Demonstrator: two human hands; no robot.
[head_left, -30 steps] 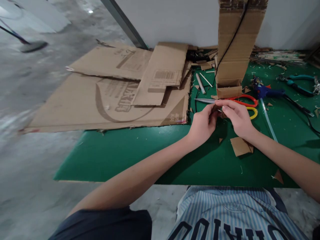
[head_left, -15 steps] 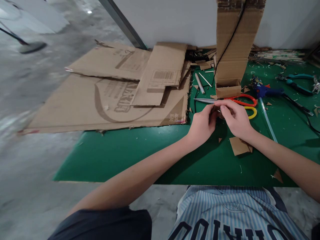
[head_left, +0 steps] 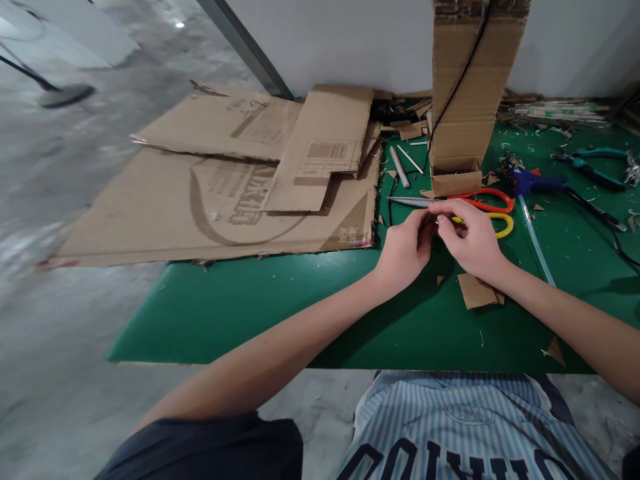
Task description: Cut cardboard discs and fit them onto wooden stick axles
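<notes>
My left hand and my right hand meet above the green table, with fingertips pressed together. Whatever sits between them is small and mostly hidden by the fingers, so I cannot make it out. Just behind the hands lie scissors with one red and one yellow handle, their blades pointing left. Below my right wrist rests a small cardboard piece. An upright cardboard structure with a black cord down its front stands beyond the scissors.
Flat cardboard sheets cover the left, overhanging the table edge. On the right are a blue glue gun with a clear glue stick, and teal-handled pliers. A bundle of sticks lies along the wall, among cardboard scraps.
The fingers of my right hand have shifted slightly, and more of the yellow scissor handle shows between the hands. Everything on the table stays in place.
</notes>
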